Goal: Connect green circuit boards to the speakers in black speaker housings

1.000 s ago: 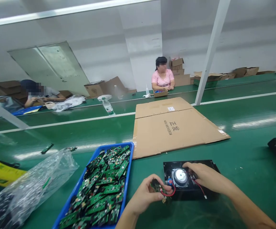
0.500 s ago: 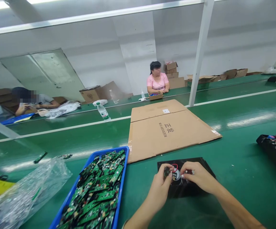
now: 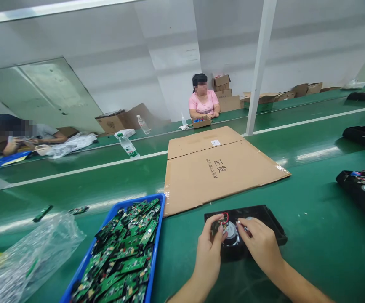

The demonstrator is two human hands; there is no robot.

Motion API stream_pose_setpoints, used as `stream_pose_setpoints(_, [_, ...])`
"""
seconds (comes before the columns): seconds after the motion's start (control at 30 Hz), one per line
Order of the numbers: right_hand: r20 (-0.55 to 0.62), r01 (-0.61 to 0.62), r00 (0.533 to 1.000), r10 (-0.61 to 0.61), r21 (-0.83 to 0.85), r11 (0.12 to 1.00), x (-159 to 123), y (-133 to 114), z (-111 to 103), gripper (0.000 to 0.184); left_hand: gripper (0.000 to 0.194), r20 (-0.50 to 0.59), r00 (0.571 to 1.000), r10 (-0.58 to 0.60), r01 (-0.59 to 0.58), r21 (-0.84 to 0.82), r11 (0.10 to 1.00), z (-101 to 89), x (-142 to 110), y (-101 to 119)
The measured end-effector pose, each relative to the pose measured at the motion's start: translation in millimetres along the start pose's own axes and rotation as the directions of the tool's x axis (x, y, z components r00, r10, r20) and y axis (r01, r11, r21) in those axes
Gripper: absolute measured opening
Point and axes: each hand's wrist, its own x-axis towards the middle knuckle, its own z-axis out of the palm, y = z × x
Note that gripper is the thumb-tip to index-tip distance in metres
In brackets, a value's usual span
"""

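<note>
Black speaker panel (image 3: 266, 219) flat on green belt (image 3: 311, 235), directly under both hands. Round silver speaker driver (image 3: 231, 230) in the panel, between the two hands. Left hand (image 3: 210, 252) curled, fingertips pinching a small circuit board (image 3: 217, 224) at driver's left edge; red wire (image 3: 225, 216) looping just above the thumb. Right hand (image 3: 259, 244) partly closed, fingertips pressed on wire ends at driver's right edge; exact hold too small to tell. Left of left hand, near: blue tray (image 3: 157, 235) heaped with green circuit boards (image 3: 123, 252). Further left: crumpled clear plastic bag (image 3: 27, 261). Beyond both hands, just past panel: flattened cardboard sheet (image 3: 214, 168). Well right of right hand: another black speaker unit (image 3: 359, 191). Far across belt: water bottle (image 3: 128, 146), seated person in pink top (image 3: 203, 101), second person (image 3: 21, 132) far left.
</note>
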Motion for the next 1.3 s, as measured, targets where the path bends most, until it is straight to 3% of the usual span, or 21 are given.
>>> stream_pose_setpoints(0.07, [0.012,0.019,1.0,-0.019,0.033,0.999,2,-2,-3,0.026,0.033,-0.011,0.999,0.044,-0.043,0.05,0.998,-2.2,2,0])
stream_pose_setpoints(0.17, [0.132,-0.073,0.99,0.053,0.159,0.985,5,-4,-7,0.033,0.028,-0.027,0.996,0.091,-0.085,0.167,0.982,-5.5,6,4])
stream_pose_setpoints(0.33, [0.311,-0.15,0.947,0.08,0.209,0.966,4,-6,-6,0.038,0.037,0.028,0.999,0.021,-0.026,0.217,0.976,-13.9,12,6])
stream_pose_setpoints(0.53, [0.531,-0.366,0.831,0.165,0.299,0.881,8,-9,-8,0.018,0.043,0.101,0.994,-0.051,0.01,0.377,0.926,-18.7,10,-2])
stream_pose_setpoints(0.6, [0.502,-0.316,0.852,0.15,0.265,0.911,6,-9,-7,0.018,0.036,0.11,0.993,-0.049,-0.004,0.433,0.901,-16.3,8,3])
stream_pose_setpoints(0.73, [0.388,-0.039,0.922,-0.009,0.117,0.992,-3,-9,1,0.028,0.025,0.145,0.989,-0.023,-0.056,0.519,0.853,-10.7,4,16])
stream_pose_setpoints(0.87, [0.293,0.156,0.945,-0.142,-0.026,0.987,-6,-10,4,0.034,0.024,0.163,0.987,-0.009,-0.084,0.551,0.83,-8.8,2,18])
stream_pose_setpoints(1.1, [0.287,0.305,0.923,-0.258,-0.132,0.943,-6,-14,2,0.034,0.03,0.171,0.985,-0.008,-0.098,0.603,0.791,-8.0,1,15])
stream_pose_setpoints(1.3, [0.274,0.289,0.922,-0.272,-0.022,0.957,-4,-10,2,0.031,0.029,0.176,0.982,-0.066,-0.017,0.43,0.902,-6.8,1,6])
